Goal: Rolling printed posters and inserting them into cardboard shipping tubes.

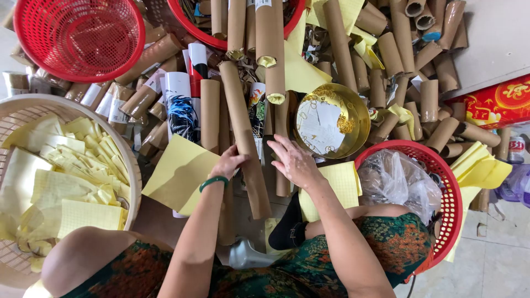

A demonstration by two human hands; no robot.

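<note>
1. A long brown cardboard tube (244, 138) is held near its lower end by the left hand (227, 163), with the fingers curled on its side. A green bangle (213, 181) is worn on that wrist.
2. The right hand (295, 161) is laid flat and open just beside the same tube, with its fingers spread over dark rolled things. Nothing is gripped by it, as far as can be seen.
3. The tube is lying tilted across the pile, from the floor by the knees up toward the red basket (232, 41) at the top. Because it is held only at one end, the far end could swing and other tubes could be knocked.
4. A yellow paper sheet (176, 174) is lying just left of the left hand. It could be creased or pushed away if the tube is dragged over it.
5. A shiny gold bowl (332, 121) is sitting on the pile, near the right hand. It could be tipped if the loose tubes under it are rolled.
6. A cream basket (124, 149) full of yellow papers is set at the left, and another red basket (450, 193) with a clear plastic bag (400, 182) at the right. Papers could be spilled if either is bumped by an elbow.
</note>
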